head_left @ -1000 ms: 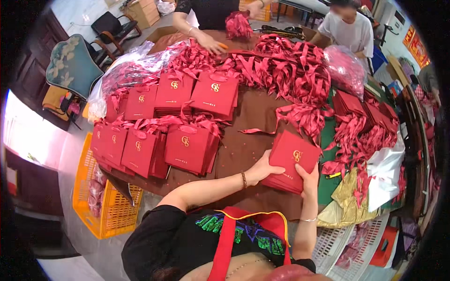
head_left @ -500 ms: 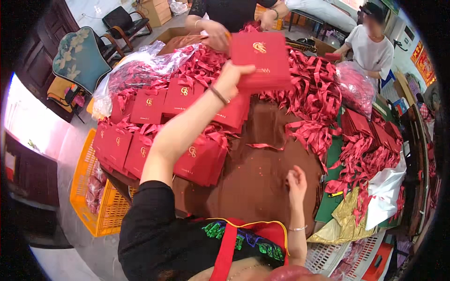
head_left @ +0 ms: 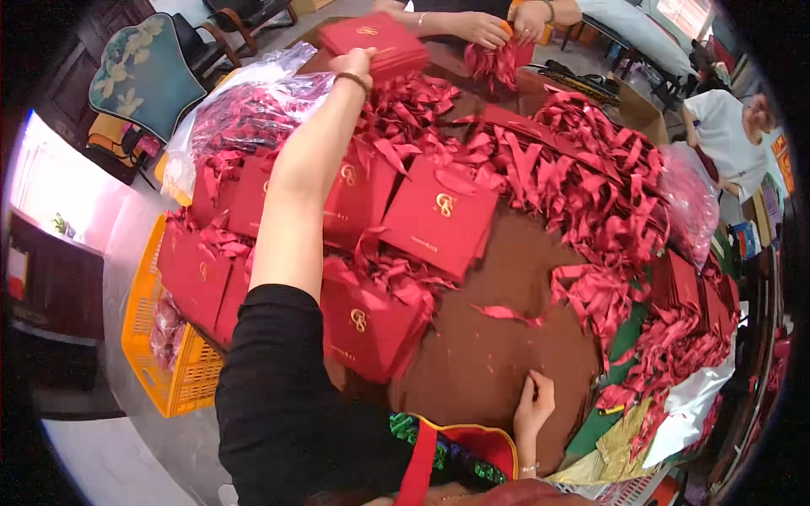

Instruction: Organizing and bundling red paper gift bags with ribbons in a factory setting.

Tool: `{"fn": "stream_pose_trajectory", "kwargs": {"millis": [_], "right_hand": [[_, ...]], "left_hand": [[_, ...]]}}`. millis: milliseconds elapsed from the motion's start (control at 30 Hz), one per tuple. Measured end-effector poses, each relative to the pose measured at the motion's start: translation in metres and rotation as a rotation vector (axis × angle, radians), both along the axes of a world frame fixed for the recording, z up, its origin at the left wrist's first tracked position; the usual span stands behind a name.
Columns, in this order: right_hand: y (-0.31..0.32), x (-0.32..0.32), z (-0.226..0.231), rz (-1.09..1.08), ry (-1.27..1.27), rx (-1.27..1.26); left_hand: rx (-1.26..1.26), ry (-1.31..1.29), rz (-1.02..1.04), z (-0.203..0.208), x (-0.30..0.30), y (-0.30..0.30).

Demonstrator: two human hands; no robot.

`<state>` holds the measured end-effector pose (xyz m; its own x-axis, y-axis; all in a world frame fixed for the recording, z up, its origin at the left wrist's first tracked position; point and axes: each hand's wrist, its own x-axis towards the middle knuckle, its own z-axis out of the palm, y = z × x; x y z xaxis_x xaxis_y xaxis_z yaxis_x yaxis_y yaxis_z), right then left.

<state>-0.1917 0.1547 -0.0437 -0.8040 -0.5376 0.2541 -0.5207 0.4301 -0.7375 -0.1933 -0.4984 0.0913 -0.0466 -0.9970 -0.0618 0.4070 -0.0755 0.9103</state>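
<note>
My left arm is stretched across the table. At the far side my left hand (head_left: pixel 354 62) is closed on the near edge of a stack of flat red paper bags (head_left: pixel 384 42), held up above the pile. Close to my body, my right hand (head_left: pixel 534 403) rests over the brown tabletop (head_left: pixel 472 354), fingers loosely bent and apart, with nothing in it. Beneath my left arm lie several stacks of red bags (head_left: pixel 363 325) with gold marks and red ribbons. One flat stack (head_left: pixel 443 211) sits right of the forearm. A loose red ribbon (head_left: pixel 508 315) lies beyond my right hand.
A big heap of red ribbons (head_left: pixel 582 169) covers the far right. Across the table, a co-worker's hands (head_left: pixel 498 29) hold red ribbons. Another person in white (head_left: pixel 730 139) is at the right. A yellow crate (head_left: pixel 148 337) is left, and clear plastic (head_left: pixel 253 97) covers the far-left bags.
My left hand has carried the stack of bags farther away and to the left. My right hand has come down closer to my body. The head view has shifted.
</note>
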Motion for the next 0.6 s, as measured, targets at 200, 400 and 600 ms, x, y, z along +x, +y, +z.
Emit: {"fn": "stream_pose_trajectory", "kwargs": {"millis": [200,400,600], "right_hand": [[-0.002,0.0,0.005,-0.08,0.0,0.074],[0.006,0.0,-0.008,-0.105,0.073,0.178],[-0.003,0.01,0.002,-0.13,0.115,0.22]], "left_hand": [[-0.009,-0.498,0.592,0.007,0.056,-0.069],[0.139,-0.532,0.613,-0.032,0.073,-0.127],[0.302,-0.797,0.029,-0.117,0.062,-0.181]]}}
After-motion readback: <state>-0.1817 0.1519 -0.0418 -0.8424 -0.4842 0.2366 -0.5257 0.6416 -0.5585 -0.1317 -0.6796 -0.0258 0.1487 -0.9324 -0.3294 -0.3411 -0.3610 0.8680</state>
